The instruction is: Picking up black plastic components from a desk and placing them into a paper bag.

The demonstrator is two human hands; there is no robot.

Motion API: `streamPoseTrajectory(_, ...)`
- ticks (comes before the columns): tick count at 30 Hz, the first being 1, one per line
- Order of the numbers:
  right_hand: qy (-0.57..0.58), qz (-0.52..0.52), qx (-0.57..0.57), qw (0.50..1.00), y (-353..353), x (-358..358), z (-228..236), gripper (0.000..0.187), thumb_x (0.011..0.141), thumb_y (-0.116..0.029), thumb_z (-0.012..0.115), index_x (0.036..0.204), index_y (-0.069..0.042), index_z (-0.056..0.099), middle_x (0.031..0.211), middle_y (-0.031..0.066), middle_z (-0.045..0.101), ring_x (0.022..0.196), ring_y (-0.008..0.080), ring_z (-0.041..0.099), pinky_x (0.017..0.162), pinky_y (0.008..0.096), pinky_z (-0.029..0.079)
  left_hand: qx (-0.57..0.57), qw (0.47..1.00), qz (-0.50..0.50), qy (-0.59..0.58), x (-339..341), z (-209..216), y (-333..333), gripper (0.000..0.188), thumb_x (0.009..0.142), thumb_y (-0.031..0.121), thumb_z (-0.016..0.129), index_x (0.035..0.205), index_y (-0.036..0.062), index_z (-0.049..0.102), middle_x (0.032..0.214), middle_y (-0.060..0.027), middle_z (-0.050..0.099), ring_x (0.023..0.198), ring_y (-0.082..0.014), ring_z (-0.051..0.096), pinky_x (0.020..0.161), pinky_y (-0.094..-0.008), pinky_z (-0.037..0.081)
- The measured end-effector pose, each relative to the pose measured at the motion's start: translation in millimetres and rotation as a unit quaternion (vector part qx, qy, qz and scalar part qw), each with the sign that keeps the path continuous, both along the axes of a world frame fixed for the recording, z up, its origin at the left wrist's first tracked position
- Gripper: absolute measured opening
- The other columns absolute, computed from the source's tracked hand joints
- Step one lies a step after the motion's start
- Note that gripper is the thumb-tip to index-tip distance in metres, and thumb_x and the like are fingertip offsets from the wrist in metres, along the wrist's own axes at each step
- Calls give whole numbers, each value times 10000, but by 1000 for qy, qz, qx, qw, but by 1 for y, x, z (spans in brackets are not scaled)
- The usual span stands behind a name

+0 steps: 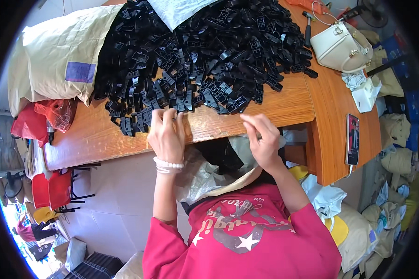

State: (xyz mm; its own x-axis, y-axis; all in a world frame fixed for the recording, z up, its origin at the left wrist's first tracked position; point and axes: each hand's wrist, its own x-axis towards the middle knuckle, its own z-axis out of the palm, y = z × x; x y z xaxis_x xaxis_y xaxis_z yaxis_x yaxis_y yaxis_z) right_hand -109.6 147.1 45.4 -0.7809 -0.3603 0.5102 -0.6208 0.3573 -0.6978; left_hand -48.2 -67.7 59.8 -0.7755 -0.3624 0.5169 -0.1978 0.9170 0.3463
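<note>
A big heap of black plastic parts (219, 51) covers the far side of the wooden table (284, 109). My left hand (166, 137), with a white bead bracelet on its wrist, is at the heap's near edge. Its fingers are bent and closed among the nearest parts, and what they grip is hidden. To the right, my right hand (264, 139) is raised over the table's front edge. Thumb and forefinger come together in a pinch; anything between them is too small to name. Below both hands, an open white woven sack (200, 174) lies at my lap, dark inside.
A full beige sack (63, 51) leans at the left, beside red plastic bags (56, 114). On the right are a hammer (307, 30), a cream handbag (341, 46), a tissue pack (365, 95) and a phone (352, 139) on a cable. A red chair (53, 189) stands left.
</note>
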Motion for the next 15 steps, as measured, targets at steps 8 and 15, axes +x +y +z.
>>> streamPoseTrajectory(8,98,-64,177,977,-18,-24,8,281,789,-63,653,1069,-45,643,924,92,502,862,239,517,706,380,384,22,998,4,-62,3,-6,-12,140,799,137,661,789,41,560,898,-115,560,703,-306,598,609,-384,479)
streamPoseTrajectory(15,148,-21,88,985,-5,-36,-7,196,716,-60,660,905,-28,618,913,74,593,898,249,562,754,382,425,452,887,-83,34,22,-5,8,171,803,-12,663,810,54,505,721,38,455,630,-46,402,564,-190,343)
